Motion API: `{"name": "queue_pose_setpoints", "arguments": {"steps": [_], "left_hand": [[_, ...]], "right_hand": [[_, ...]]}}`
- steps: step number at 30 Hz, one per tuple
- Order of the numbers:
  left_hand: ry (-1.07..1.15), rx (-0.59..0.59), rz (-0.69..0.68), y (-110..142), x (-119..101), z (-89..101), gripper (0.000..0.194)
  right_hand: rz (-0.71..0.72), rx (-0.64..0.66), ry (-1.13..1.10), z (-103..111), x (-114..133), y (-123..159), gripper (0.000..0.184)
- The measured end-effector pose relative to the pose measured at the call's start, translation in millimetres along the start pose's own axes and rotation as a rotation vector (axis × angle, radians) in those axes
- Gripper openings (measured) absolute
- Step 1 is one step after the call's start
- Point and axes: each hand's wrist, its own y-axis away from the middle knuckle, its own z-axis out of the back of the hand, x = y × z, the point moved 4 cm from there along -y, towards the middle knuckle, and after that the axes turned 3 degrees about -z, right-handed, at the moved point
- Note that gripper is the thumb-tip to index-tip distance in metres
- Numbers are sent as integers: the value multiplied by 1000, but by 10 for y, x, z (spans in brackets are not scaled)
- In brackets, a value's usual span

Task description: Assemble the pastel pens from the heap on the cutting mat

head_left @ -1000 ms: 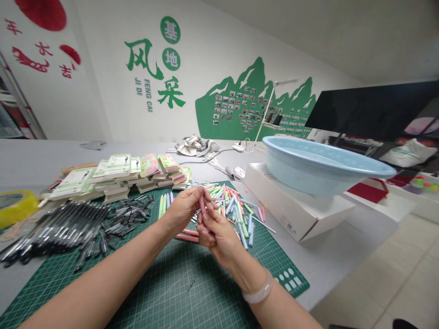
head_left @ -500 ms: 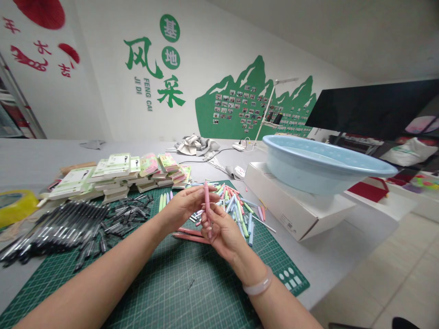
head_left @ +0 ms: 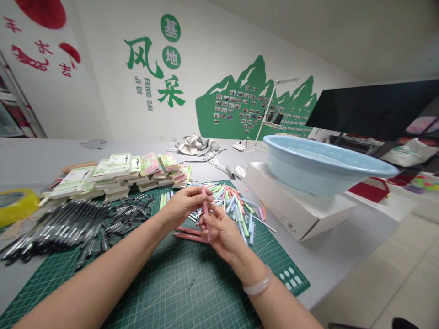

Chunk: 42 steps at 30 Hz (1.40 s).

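A pink pen (head_left: 205,208) stands nearly upright between my two hands, above the green cutting mat (head_left: 154,288). The fingers of my left hand (head_left: 187,203) pinch its upper end. Lower down, my right hand (head_left: 221,230) is closed around it. Beneath my hands lie red-pink pens (head_left: 188,234), partly covered by the right hand. Just behind is a loose heap of pastel pen parts (head_left: 242,214) in blue, green and pink. A small thin dark piece (head_left: 191,283) rests on the mat nearer me.
Left are a row of clear and black pens (head_left: 68,226), loose black caps (head_left: 132,212), stacked small boxes (head_left: 113,171) and a yellow tape roll (head_left: 20,205). A blue basin (head_left: 308,169) sits on a white box (head_left: 291,214) at the right. Cloth (head_left: 195,145) and cables lie behind.
My left fingers have closed on the top of the pink pen, which stood free above them before. The pen now sits slightly lower and more tilted. The surroundings look the same.
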Motion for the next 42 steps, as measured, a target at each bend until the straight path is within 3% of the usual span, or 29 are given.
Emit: {"name": "queue_pose_setpoints", "arguments": {"steps": [4,7,10,14,17,21,23,26,30,33,37,42], "left_hand": [[-9,-51,-51,-1,-21,25,21],[4,77,30,35,-66,-12,36],[-30,158,99,49,-57,5,35],[-88,35,11,-7,24,97,20],[-118,-3,-44,-12,21,91,22],[-63,148,70,41,-56,22,39],[-64,195,115,52,-68,31,38],[-121,131,65,14,-29,100,24],[-203,-1,-62,-26,6,135,19],[-175,27,-16,-5,-27,95,20],[-97,169,99,33,-72,75,38],[-185,65,-17,-3,-43,155,20]], "right_hand": [[12,23,44,6,-20,-3,30],[24,1,52,13,-9,0,30],[31,-19,49,-5,15,10,40],[27,-26,64,-26,8,14,42],[29,-24,90,-11,-19,7,34],[33,-31,93,20,-29,-4,34],[31,-50,89,30,-23,-6,39],[26,-55,94,21,-20,-5,43],[37,-20,108,-5,-30,-1,31],[31,-25,100,4,-37,-3,30],[26,-62,90,31,-27,-8,36],[41,-45,103,12,-20,-5,33]]}}
